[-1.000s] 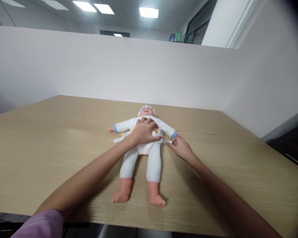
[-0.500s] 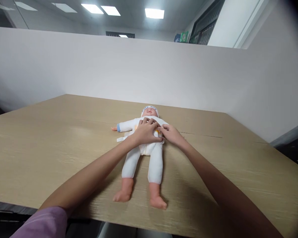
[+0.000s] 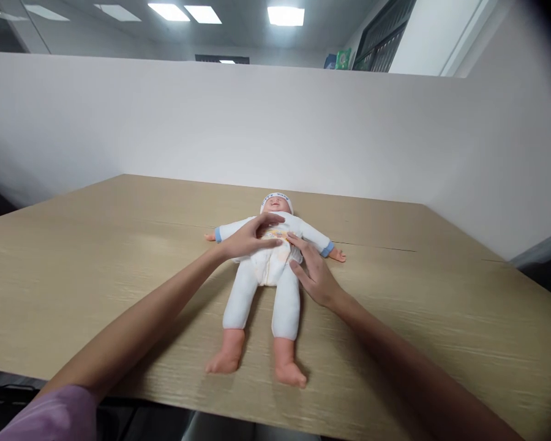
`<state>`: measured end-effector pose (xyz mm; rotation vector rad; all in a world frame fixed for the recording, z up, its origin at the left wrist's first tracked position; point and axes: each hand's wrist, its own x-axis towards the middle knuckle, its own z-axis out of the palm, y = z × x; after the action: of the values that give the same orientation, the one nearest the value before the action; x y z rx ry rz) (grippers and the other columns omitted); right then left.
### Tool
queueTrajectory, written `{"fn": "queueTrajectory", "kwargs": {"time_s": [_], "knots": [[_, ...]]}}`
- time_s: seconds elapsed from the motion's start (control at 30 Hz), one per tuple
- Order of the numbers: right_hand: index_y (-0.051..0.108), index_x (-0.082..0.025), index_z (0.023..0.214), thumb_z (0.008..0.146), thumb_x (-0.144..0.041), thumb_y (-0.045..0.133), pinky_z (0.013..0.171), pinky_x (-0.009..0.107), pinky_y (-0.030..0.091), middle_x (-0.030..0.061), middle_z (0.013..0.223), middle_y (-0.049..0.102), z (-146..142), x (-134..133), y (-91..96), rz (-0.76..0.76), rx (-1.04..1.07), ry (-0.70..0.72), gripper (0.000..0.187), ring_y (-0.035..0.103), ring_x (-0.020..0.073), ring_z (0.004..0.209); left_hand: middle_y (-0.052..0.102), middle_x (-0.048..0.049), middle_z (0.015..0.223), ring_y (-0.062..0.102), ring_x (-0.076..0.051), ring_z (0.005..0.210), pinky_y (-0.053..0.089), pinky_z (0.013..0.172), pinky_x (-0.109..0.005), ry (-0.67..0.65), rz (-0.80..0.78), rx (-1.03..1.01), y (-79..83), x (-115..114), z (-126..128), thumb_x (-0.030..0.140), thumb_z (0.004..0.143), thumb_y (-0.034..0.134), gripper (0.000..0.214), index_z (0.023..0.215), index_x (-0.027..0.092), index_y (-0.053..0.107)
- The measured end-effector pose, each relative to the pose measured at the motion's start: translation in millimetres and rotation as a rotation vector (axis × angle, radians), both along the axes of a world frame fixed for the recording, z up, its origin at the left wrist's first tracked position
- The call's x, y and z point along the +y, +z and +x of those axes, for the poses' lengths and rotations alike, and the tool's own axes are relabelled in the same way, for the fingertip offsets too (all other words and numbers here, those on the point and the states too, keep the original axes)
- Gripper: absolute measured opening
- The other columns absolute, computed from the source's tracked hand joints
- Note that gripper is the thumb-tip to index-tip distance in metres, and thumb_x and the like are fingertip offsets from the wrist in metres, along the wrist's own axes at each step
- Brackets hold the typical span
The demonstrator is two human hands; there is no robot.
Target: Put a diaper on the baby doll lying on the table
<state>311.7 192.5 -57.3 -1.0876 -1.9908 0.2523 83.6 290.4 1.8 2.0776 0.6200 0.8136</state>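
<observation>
Mid-frame, the diaper (image 3: 269, 269) is up on the doll (image 3: 286, 306), its fastening unclear; left hand (image 3: 247, 239) and right hand (image 3: 317, 273) are spread, pinching nothing.

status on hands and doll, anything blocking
Left hand over doll, grip open. Right hand by diaper, grip open. Doll face-up. No obstruction visible.

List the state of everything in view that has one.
Doll: on its back, arms spread
Diaper: around doll's waist, fastening unclear
Printed cap: on doll's head
Left hand: open, over doll's torso
Right hand: open, at diaper's side
Ceiling light: on
</observation>
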Motion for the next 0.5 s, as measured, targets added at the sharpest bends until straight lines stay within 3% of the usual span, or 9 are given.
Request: {"fn": "queueTrajectory", "kwargs": {"time_s": [0.13, 0.27, 0.37, 0.5], "knots": [[0.042, -0.029, 0.159, 0.108, -0.043, 0.042, 0.129, 0.051, 0.030, 0.0073, 0.165, 0.046, 4.4, 5.1, -4.6, 0.006, 0.002, 0.013, 0.052, 0.039, 0.0252, 0.155, 0.062, -0.0093, 0.143, 0.058, -0.027, 0.131, 0.045, 0.110, -0.039, 0.255, 0.015, -0.041, -25.3, -6.5, -27.7, 0.053, 0.096, 0.062, 0.042, 0.127, 0.025, 0.061], [0.043, -0.029, 0.158, 0.109, -0.043, 0.040, 0.129, 0.052, 0.030, 0.0071, 0.164, 0.047, 6.2, 6.7, -2.6, 0.015, -0.032, -0.003, 0.051, 0.040, 0.0257, 0.154, 0.065, -0.0093, 0.133, 0.059, -0.028, 0.118, 0.046, 0.105, -0.040, 0.466, 0.138, 0.135, -42.7, -6.6, -68.1, 0.054, 0.094, 0.062, 0.041, 0.122, 0.024, 0.060], [0.050, -0.029, 0.152, 0.109, -0.042, 0.040, 0.126, 0.052, 0.033, 0.0075, 0.157, 0.055, 4.4, 8.6, 5.0, 0.036, -0.057, -0.039, 0.047, 0.046, 0.0271, 0.149, 0.066, -0.0111, 0.121, 0.058, -0.030, 0.115, 0.045, 0.102, -0.041, 0.484, 0.256, 0.319, -45.8, -3.8, -88.4, 0.053, 0.092, 0.060, 0.037, 0.111, 0.021, 0.062], [0.061, -0.028, 0.139, 0.108, -0.041, 0.042, 0.120, 0.052, 0.038, 0.0086, 0.145, 0.063, -6.9, 11.8, 23.3, 0.120, -0.072, -0.148, 0.039, 0.053, 0.0301, 0.139, 0.067, -0.0101, 0.103, 0.059, -0.030, 0.103, 0.046, 0.090, -0.040, 0.480, 0.270, 0.468, -45.2, -1.9, -95.0, 0.053, 0.092, 0.059, 0.032, 0.096, 0.022, 0.059]]}}
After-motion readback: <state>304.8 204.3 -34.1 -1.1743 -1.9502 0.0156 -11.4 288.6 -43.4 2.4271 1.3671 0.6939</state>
